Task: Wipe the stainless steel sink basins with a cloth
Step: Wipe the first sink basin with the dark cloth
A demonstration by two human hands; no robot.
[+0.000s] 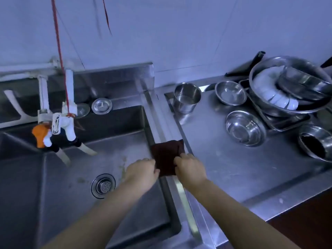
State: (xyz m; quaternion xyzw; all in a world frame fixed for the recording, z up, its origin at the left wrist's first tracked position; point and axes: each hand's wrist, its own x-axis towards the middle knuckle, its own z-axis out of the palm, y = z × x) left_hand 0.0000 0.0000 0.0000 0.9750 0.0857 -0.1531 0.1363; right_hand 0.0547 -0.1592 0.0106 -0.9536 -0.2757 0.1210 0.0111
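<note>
Hands grasp a dark cloth [166,156] over the sink [100,150] rim: left hand [142,170] pinches its left edge, right hand [190,168] its right edge.

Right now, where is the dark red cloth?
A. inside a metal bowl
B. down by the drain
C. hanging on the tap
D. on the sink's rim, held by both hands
D: the left hand and right hand both grip the dark red cloth on the sink's rim.

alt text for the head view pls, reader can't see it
Both hands, left hand and right hand, hold a dark cloth on the rim of a steel sink basin. Steel bowls sit on the counter to the right.
</note>
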